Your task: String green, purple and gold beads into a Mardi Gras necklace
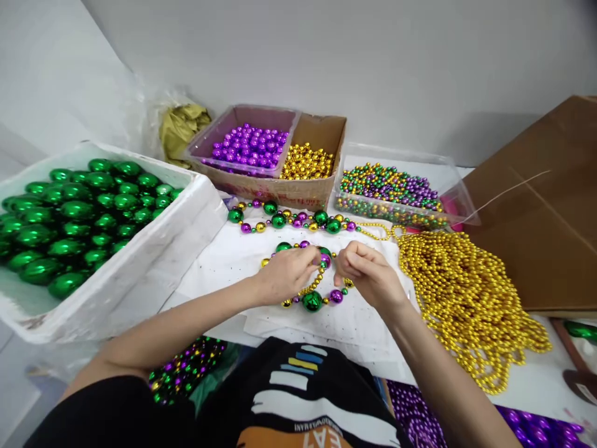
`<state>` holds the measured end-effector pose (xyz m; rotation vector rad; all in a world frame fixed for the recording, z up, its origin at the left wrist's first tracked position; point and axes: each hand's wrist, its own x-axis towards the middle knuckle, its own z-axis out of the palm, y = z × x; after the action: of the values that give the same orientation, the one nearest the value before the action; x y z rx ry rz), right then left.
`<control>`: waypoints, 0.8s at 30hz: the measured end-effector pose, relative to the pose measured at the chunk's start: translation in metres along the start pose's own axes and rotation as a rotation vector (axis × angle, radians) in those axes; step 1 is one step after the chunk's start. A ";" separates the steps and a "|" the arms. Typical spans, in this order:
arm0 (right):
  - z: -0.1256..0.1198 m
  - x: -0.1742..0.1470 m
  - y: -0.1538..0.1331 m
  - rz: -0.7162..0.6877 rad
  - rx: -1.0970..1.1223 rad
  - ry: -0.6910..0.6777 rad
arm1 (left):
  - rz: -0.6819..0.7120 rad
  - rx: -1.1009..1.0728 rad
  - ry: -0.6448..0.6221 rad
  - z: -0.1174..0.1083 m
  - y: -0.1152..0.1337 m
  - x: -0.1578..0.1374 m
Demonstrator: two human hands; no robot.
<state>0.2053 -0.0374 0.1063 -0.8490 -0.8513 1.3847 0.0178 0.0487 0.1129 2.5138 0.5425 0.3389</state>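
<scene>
My left hand (288, 272) is closed in a pinch on the strand of a bead necklace (311, 301), over the middle of the white cloth (219, 267). This necklace has large green balls, purple and gold balls, small beads and a length of gold bead chain. Just to the right, my right hand (366, 269) is closed, thumb against curled fingers, beside the necklace. Whatever its fingertips hold is too small or hidden to make out. Behind both hands lies a second bead strand (278, 220) in green, purple and gold, joined to gold chain.
At left stands a white foam box (186, 214) of large green balls. Behind are a cardboard box (261, 186) with purple and gold balls and a clear tray (396, 214) of small mixed beads. Gold bead chains (466, 292) heap at right, near a large carton (536, 218).
</scene>
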 end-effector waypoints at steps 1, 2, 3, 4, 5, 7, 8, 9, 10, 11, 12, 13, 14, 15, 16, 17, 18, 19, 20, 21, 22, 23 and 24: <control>-0.001 -0.001 -0.001 0.000 -0.013 -0.010 | 0.000 -0.008 -0.024 -0.003 0.002 0.001; -0.001 -0.001 -0.002 0.004 -0.026 -0.020 | 0.018 -0.013 -0.059 -0.006 0.005 0.003; -0.002 -0.002 -0.005 0.016 -0.041 -0.030 | 0.050 -0.012 -0.104 -0.011 0.007 0.006; -0.002 -0.003 -0.008 0.035 -0.061 -0.039 | 0.084 -0.006 -0.156 -0.016 0.011 0.009; -0.002 -0.004 -0.011 0.055 -0.087 -0.044 | 0.109 0.003 -0.207 -0.021 0.014 0.012; -0.001 -0.007 -0.018 0.091 -0.146 -0.046 | 0.118 0.029 -0.282 -0.029 0.021 0.019; 0.000 -0.009 -0.023 0.108 -0.167 -0.046 | 0.109 0.044 -0.301 -0.033 0.025 0.022; 0.002 -0.010 -0.028 0.129 -0.171 -0.047 | 0.097 0.059 -0.313 -0.036 0.029 0.025; 0.003 -0.012 -0.033 0.158 -0.155 -0.054 | 0.087 0.076 -0.323 -0.038 0.034 0.028; 0.005 -0.013 -0.038 0.198 -0.123 -0.065 | 0.079 0.094 -0.329 -0.041 0.039 0.029; 0.005 -0.014 -0.043 0.243 -0.079 -0.075 | 0.072 0.111 -0.330 -0.042 0.043 0.031; 0.006 -0.015 -0.048 0.286 -0.032 -0.080 | 0.067 0.124 -0.325 -0.044 0.048 0.033; 0.005 -0.015 -0.051 0.322 0.012 -0.081 | 0.062 0.132 -0.313 -0.044 0.053 0.034; 0.005 -0.017 -0.053 0.345 0.048 -0.077 | 0.054 0.134 -0.295 -0.045 0.057 0.036; 0.004 -0.018 -0.054 0.355 0.073 -0.067 | 0.039 0.136 -0.282 -0.045 0.060 0.037; 0.003 -0.020 -0.053 0.351 0.087 -0.052 | 0.021 0.138 -0.283 -0.044 0.062 0.039; 0.002 -0.023 -0.051 0.334 0.088 -0.033 | 0.001 0.142 -0.306 -0.044 0.064 0.041; 0.002 -0.026 -0.048 0.303 0.075 -0.012 | -0.018 0.144 -0.348 -0.043 0.065 0.043; 0.003 -0.029 -0.045 0.262 0.050 0.013 | -0.035 0.143 -0.398 -0.043 0.066 0.044; 0.004 -0.033 -0.043 0.215 0.015 0.037 | -0.048 0.138 -0.443 -0.043 0.066 0.045; 0.005 -0.036 -0.041 0.171 -0.029 0.057 | -0.059 0.133 -0.469 -0.043 0.067 0.046; 0.007 -0.039 -0.040 0.134 -0.075 0.070 | -0.066 0.128 -0.465 -0.043 0.067 0.046; 0.008 -0.041 -0.040 0.109 -0.115 0.076 | -0.069 0.123 -0.439 -0.044 0.068 0.046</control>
<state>0.2162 -0.0789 0.1453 -1.0433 -0.8432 1.3988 0.0642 0.0365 0.1927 2.5679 0.4800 -0.2775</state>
